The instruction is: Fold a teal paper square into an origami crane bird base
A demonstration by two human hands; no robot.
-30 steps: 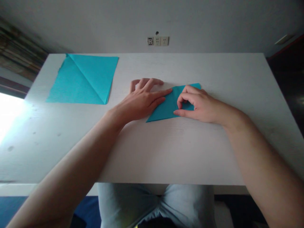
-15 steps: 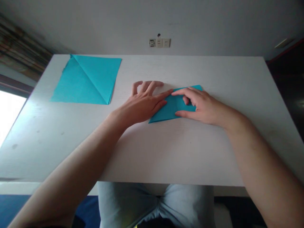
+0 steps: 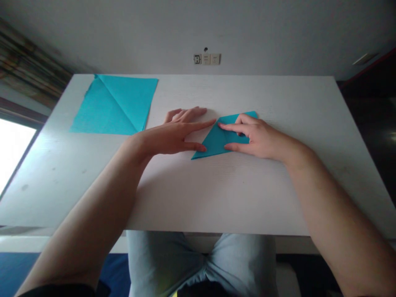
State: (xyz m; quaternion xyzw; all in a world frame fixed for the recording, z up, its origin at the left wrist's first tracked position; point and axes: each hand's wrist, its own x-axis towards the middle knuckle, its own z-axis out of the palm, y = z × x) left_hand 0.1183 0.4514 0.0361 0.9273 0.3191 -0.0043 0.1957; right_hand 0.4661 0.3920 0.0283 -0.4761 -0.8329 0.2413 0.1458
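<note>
A folded piece of turquoise paper (image 3: pixel 213 140) lies flat on the white table, its pointed corner toward the lower left. My left hand (image 3: pixel 176 134) is at its left slanting edge, fingers spread; the thumb rests on the paper near that corner and the index fingertip is by the upper end of the edge. From the other side, my right hand (image 3: pixel 252 134) lies over the paper's right part. Its index finger and thumb are stretched out on the surface, and the hand covers the right end of the paper.
Toward the back left of the white table (image 3: pixel 198 198) lies a stack of larger turquoise paper (image 3: pixel 123 103) with a diagonal crease. Wall sockets (image 3: pixel 206 59) sit above the back edge. A curtain (image 3: pixel 27 62) hangs at the left, and my legs (image 3: pixel 201 264) are under the front edge.
My left hand has slid a little left, uncovering more of the slanting edge, with thumb and index finger spread wider. My right index finger now rests farther in on the paper. The view has shifted slightly.
</note>
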